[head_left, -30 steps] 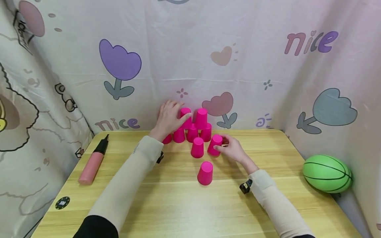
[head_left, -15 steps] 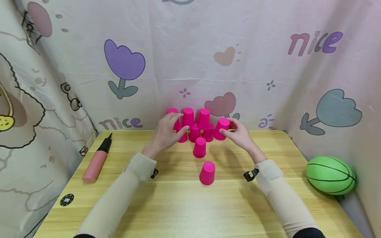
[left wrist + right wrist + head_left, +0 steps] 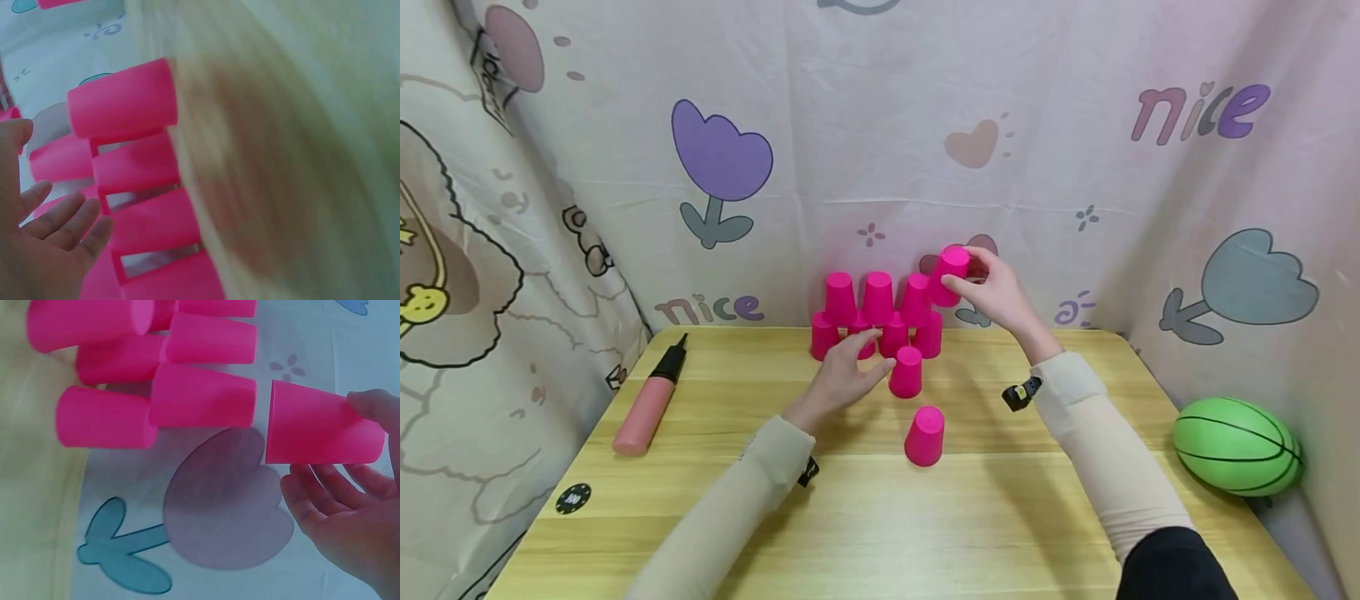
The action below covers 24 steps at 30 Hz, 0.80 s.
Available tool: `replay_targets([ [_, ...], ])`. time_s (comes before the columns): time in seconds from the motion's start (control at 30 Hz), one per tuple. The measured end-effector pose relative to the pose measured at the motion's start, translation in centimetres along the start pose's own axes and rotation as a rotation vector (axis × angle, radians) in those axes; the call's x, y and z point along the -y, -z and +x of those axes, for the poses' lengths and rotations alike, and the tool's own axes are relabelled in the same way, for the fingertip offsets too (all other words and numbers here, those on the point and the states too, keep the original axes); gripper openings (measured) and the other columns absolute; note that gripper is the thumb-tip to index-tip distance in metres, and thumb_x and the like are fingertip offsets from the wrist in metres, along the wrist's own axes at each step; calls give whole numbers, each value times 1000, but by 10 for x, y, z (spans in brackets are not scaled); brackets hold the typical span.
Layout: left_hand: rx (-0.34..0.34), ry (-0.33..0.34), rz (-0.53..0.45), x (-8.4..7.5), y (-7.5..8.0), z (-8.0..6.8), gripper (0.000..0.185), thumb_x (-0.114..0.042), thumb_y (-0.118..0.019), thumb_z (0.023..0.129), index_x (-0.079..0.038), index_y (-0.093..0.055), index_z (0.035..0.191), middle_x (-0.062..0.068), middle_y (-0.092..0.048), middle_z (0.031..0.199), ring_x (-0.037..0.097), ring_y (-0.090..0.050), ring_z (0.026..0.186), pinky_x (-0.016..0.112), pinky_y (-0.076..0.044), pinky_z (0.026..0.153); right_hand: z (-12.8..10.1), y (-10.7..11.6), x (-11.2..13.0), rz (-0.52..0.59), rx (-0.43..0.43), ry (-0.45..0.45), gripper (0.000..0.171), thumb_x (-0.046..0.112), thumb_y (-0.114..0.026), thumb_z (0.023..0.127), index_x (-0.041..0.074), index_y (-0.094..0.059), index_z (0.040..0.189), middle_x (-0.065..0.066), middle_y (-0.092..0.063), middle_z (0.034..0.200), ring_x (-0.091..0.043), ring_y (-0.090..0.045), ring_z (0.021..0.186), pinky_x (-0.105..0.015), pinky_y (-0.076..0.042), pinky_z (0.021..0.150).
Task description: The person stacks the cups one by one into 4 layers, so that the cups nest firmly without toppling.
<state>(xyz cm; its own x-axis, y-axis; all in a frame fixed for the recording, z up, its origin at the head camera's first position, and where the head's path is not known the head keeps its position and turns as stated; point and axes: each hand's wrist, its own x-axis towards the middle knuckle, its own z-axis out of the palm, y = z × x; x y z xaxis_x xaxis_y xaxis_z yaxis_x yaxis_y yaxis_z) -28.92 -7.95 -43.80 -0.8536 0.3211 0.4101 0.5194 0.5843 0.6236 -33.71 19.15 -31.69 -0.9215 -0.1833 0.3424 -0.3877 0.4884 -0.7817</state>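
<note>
My right hand (image 3: 1000, 298) grips an upside-down pink cup (image 3: 950, 278) between thumb and fingers, raised at the upper right of a cup stack. In the right wrist view, this held cup (image 3: 322, 425) is apart from the stacked ones. The stack has a bottom row of several inverted pink cups (image 3: 928, 335) and three more on top, such as the left upper cup (image 3: 840, 298). My left hand (image 3: 838, 377) holds nothing, fingers spread before the bottom row and partly covering it. Just right of its fingertips stands a single pink cup (image 3: 906, 372).
Another pink cup (image 3: 924, 437) stands nearer the front. A pink pump with a black nozzle (image 3: 651, 404) and a black chip (image 3: 573, 498) lie at the left. A green ball (image 3: 1237, 446) is at the right edge. A printed curtain (image 3: 820, 150) hangs close behind the stack.
My right hand has lifted a cup from the tabletop to above the upper row. My left hand has let go of the upper left cup, now standing on the stack, and drawn back toward the front.
</note>
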Motion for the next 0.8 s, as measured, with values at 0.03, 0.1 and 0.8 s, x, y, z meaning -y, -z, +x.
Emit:
replay_targets([
  [0.03,5,18,-20,1,-3,-1,62,-34,-76,88,-14,-51,141,5,-58,137,24,-57,122,46,-54,96,4,-2,3,4,7,5,57,36,-76,88,15,-55,137,-8,-64,122,-24,-62,108,-41,-54,93],
  [0.1,19,48,-58,3,-10,-1,64,-33,-76,87,-13,-51,142,7,-57,138,27,-57,122,48,-56,93,12,-6,8,13,19,13,57,36,-76,88,15,-55,137,-8,-64,122,-24,-63,108,-40,-55,91],
  [0.8,86,4,-85,5,-44,9,55,-36,-75,88,-15,-54,134,0,-65,119,16,-61,106,32,-56,86,56,-44,18,-48,75,20,57,36,-72,90,13,-54,139,-8,-64,123,-24,-60,110,-40,-54,92],
])
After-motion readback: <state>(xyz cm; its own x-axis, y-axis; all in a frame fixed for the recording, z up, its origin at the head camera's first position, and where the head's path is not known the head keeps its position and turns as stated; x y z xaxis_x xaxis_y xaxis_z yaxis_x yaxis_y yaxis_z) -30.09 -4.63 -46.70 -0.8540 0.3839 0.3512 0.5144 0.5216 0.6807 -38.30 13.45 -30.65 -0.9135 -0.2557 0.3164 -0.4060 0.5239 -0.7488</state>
